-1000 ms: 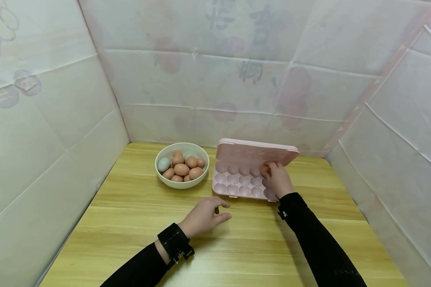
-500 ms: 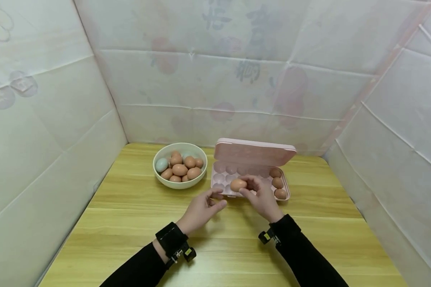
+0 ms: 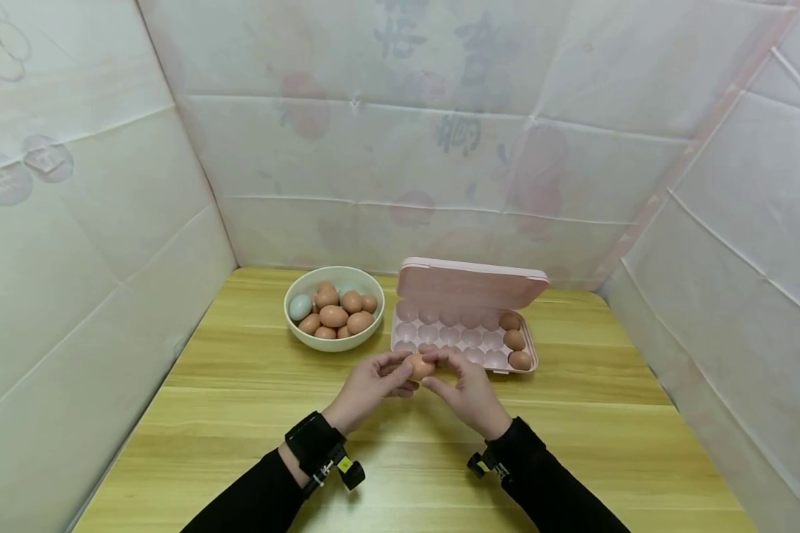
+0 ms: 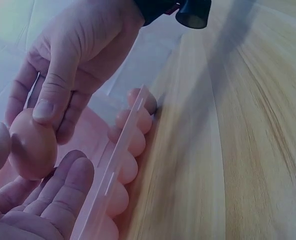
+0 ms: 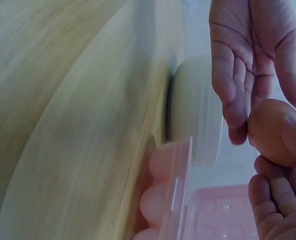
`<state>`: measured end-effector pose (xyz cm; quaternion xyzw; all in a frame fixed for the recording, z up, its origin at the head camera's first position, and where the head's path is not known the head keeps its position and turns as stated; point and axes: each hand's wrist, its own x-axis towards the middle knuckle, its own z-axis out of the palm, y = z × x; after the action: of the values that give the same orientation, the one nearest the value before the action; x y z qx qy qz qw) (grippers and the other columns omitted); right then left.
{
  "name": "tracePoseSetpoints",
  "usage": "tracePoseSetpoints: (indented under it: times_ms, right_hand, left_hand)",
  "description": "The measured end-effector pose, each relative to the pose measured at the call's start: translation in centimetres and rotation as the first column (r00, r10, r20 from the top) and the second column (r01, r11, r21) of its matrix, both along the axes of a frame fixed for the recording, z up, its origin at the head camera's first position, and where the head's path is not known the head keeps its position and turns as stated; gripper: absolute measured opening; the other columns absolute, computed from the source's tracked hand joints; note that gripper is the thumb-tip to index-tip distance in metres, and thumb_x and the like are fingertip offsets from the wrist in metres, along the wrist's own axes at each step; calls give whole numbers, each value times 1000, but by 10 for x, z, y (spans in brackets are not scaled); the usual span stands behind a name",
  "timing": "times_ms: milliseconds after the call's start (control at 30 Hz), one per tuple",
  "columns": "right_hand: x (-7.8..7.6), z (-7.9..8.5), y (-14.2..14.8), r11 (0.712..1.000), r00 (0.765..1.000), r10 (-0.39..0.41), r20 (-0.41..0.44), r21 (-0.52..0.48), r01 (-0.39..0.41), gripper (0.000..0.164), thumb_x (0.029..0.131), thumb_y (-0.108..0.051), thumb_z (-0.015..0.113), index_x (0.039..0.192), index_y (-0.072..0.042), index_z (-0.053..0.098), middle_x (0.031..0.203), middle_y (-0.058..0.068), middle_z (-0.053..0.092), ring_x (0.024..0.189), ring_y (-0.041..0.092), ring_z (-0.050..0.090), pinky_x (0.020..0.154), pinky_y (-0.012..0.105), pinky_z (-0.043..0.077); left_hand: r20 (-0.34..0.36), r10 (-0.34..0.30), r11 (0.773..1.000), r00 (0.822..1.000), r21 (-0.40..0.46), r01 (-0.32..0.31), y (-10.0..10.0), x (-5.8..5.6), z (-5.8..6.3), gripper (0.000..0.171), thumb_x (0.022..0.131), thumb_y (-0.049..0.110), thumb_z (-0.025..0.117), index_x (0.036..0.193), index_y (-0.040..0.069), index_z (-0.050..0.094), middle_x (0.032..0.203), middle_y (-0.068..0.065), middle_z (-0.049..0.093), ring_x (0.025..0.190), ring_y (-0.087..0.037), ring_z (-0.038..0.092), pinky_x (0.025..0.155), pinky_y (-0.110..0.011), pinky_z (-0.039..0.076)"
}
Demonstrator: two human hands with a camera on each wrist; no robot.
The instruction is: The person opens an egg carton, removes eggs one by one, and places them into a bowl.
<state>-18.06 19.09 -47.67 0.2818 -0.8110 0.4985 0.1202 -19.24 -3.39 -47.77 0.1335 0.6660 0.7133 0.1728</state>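
Note:
In the head view my right hand [image 3: 470, 396] pinches a brown egg [image 3: 419, 367] between thumb and fingers, low in front of the egg box. My left hand [image 3: 367, 389] meets it there, its fingers and thumb loosely straddling the egg's other end. The right wrist view shows my left fingers [image 5: 238, 120] nearly straight beside the egg [image 5: 273, 131]. Whether the left thumb touches it is unclear. The pink egg box [image 3: 400, 332] stands behind my hands with its lid [image 3: 473, 285] raised. Brown eggs [image 3: 515, 340] fill its rightmost column; the other visible hollows are bare.
Left of the egg box stands a pale green bowl [image 3: 336, 345] with several brown eggs [image 3: 334, 316] and a pale blue-green egg [image 3: 301, 306]. Everything rests on a wooden table [image 3: 400, 474]. White printed sheeting [image 3: 347, 148] encloses the back and sides.
My right hand has carried the egg out of the egg box, leftward and toward me, to my left hand. That hand has moved little. The rightmost column of eggs has come into sight.

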Motion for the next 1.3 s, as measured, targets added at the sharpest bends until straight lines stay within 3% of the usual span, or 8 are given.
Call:
tracePoseSetpoints:
  times_ms: [267, 600, 767, 933, 1067, 1133, 1233, 1300]
  right_hand:
    - [4, -3, -5, 996, 997, 50, 59, -77, -45, 31, 93, 3, 78, 122, -3, 68, 143, 22, 66, 128, 17, 68, 98, 34, 63]
    - [4, -6, -7, 997, 998, 46, 45, -71, -42, 30, 90, 6, 80, 118, -1, 69, 140, 22, 68, 122, 22, 72, 96, 32, 64]
    - [5, -4, -6, 997, 998, 65, 14, -51, -64, 34, 90, 7, 80, 122, 0, 68, 141, 26, 65, 115, 31, 75, 96, 32, 64]
    - [5, -5, -3, 999, 998, 44, -41, -8, -45, 37, 90, 6, 80, 124, -2, 69, 138, 25, 67, 112, 34, 75, 94, 38, 65]
    - [3, -7, 1, 1000, 994, -4, -108, 30, 7, 33, 90, 4, 82, 121, -4, 72, 133, 19, 71, 109, 31, 75, 91, 40, 65]
    - [3, -8, 3, 999, 990, -24, -142, 44, 31, 33, 89, 4, 83, 119, -5, 72, 130, 16, 72, 106, 29, 75, 89, 39, 66]
    - [1, -10, 6, 997, 982, -42, -184, 56, 53, 32, 88, 5, 83, 117, -6, 73, 126, 16, 74, 102, 29, 75, 84, 38, 66]
    - [1, -12, 9, 997, 980, -50, -192, 55, 61, 32, 88, 5, 83, 115, -6, 73, 124, 17, 75, 100, 31, 74, 82, 38, 66]
  left_hand:
    - [26, -6, 1000, 1000, 10, 5, -2, 0, -2, 53, 108, 24, 66, 150, -4, 53, 139, -27, 66, 109, -36, 76, 97, -38, 64]
    - [8, 19, 1000, 1000, 19, -19, -2, 1, -3, 52, 105, 25, 72, 146, -4, 58, 141, -24, 65, 101, -16, 76, 94, -33, 64]
    - [-33, 60, 998, 998, -25, -60, -4, 3, 0, 52, 100, 24, 78, 143, -1, 62, 136, -20, 70, 106, -15, 75, 89, -27, 63]
    - [-143, 116, 979, 983, -152, -138, -8, 6, 9, 53, 95, 25, 84, 139, 1, 67, 131, -14, 74, 107, -19, 75, 84, -21, 61]
    - [-275, 131, 950, 953, -239, -199, -14, 6, 14, 49, 93, 24, 86, 135, 5, 70, 124, -10, 77, 96, -14, 74, 79, -20, 60]
    - [-351, 129, 933, 927, -275, -234, -18, 6, 16, 46, 92, 22, 87, 133, 8, 72, 120, -8, 78, 91, -12, 73, 78, -21, 60]
    - [-498, 107, 892, 860, -333, -304, -26, 5, 20, 44, 89, 19, 89, 130, 9, 74, 110, -5, 79, 87, -11, 72, 78, -25, 61]
    - [-603, 87, 855, 793, -363, -370, -34, 2, 23, 44, 88, 17, 90, 128, 8, 75, 109, -4, 79, 88, -12, 72, 79, -28, 62]
